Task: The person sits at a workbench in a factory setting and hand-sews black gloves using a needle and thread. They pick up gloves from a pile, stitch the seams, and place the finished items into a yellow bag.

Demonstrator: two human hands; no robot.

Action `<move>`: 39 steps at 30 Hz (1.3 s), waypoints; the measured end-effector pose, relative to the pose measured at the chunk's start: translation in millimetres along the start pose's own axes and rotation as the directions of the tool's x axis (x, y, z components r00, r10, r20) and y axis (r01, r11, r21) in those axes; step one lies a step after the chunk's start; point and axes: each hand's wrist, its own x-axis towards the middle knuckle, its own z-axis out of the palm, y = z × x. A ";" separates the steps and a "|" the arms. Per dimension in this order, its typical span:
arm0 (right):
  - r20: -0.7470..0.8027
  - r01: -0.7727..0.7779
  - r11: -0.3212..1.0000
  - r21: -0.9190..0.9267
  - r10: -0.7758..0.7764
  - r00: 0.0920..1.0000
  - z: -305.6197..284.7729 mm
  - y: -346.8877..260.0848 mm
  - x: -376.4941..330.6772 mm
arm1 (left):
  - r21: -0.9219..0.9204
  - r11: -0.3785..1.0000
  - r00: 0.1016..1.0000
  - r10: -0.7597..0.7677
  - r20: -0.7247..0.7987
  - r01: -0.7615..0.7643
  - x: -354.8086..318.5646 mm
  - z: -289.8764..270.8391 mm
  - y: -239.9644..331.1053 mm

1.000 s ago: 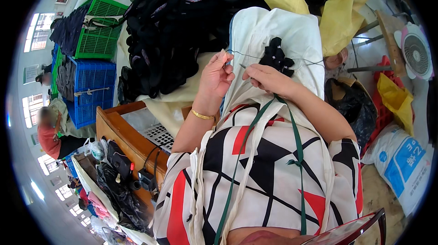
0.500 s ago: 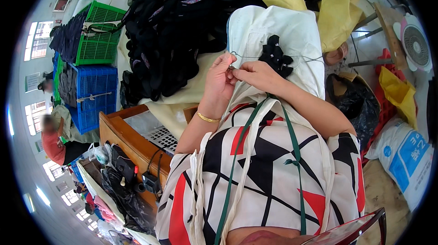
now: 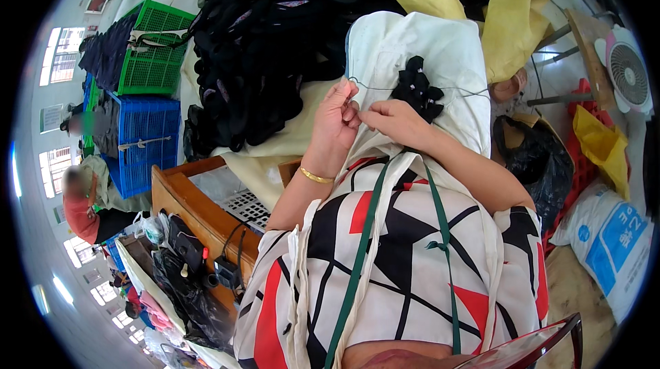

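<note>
Left hand [image 3: 334, 119] pinching dark thread [image 3: 377, 88]; right hand [image 3: 399, 121] fingertips pressed together, anything between too small to tell. Thread crosses white cloth [image 3: 450, 42], lost against black bundle [image 3: 416, 88]. Black pile [image 3: 254, 60] crowds left; wooden drawer [image 3: 189, 204] below.

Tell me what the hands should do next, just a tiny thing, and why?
Maybe bring the right hand up to the dark thread by the left hand. The left hand seems to pinch that thread, which curls at its tips and runs off across the white cloth, and the right hand is already very near.
</note>
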 end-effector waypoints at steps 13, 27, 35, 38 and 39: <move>-0.025 0.370 0.892 -0.260 -0.389 0.921 3.7 -22.2 -15.1 | 0.696 0.609 0.923 0.204 0.325 -0.380 -26.3 -12.5 6.1; -0.310 0.357 0.913 -0.197 -0.403 0.861 -23.2 -25.2 -16.9 | 0.691 0.546 0.875 0.382 0.298 -0.474 -22.1 -27.1 18.7; -0.327 0.316 0.774 0.548 -0.149 0.933 -40.0 -30.9 -30.0 | 0.268 0.626 0.466 0.174 0.867 -0.732 -115.1 52.1 92.6; -0.310 0.300 0.769 0.565 -0.139 0.940 -35.4 -39.3 -34.7 | -0.008 0.780 0.089 0.081 0.993 -0.626 -147.8 83.4 94.9; -0.299 0.288 0.776 0.561 -0.134 0.945 -33.9 -43.4 -37.2 | -0.030 0.819 0.035 0.061 0.998 -0.573 -157.7 87.9 96.2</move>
